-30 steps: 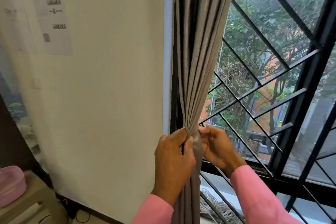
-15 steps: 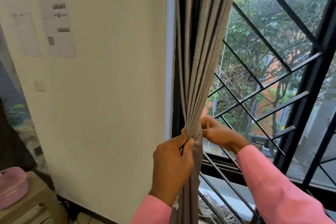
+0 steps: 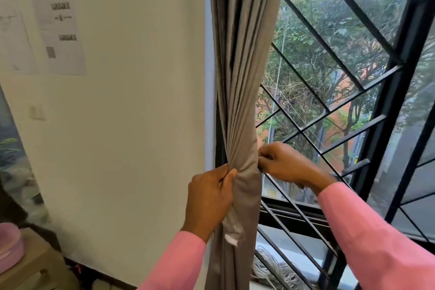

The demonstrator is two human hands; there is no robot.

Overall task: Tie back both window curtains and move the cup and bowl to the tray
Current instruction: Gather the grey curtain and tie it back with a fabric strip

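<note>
Firstly, a white wall (image 3: 131,125) fills the left half of the view. A window with a black diagonal grille (image 3: 400,77) takes up the right half, with trees and an orange building visible through it.

A grey curtain (image 3: 237,77), 1 panel only in view, hangs at the junction of wall and window. It is gathered into a narrow vertical bundle, pinched tightest at hand level, and falls below the bottom edge of the view.

2 pink sleeves enter from below: the left sleeve (image 3: 174,266) beside the lower curtain, the right sleeve (image 3: 381,242) across the grille.

The left hand (image 3: 208,200) grips the bundle from its left side, fingers and thumb curled into the folds. The right hand (image 3: 287,165) sits slightly higher on the opposite side, fingers curled tight, fingertips pinching at the curtain's right edge. Whether it also holds a tie band cannot be determined.

2 printed sheets (image 3: 61,35) are fixed to the wall at upper left; their text is illegible. A beige stand (image 3: 35,271) occupies the lower left corner, with a pink lidded container (image 3: 10,242) resting on it, partly cut off by the frame. A coil of pale cord (image 3: 275,268) lies behind the grille, low, just right of the curtain. A wall switch (image 3: 36,112) sits below the sheets. A small white tag (image 3: 231,234) shows on the curtain just below the left hand.
</note>
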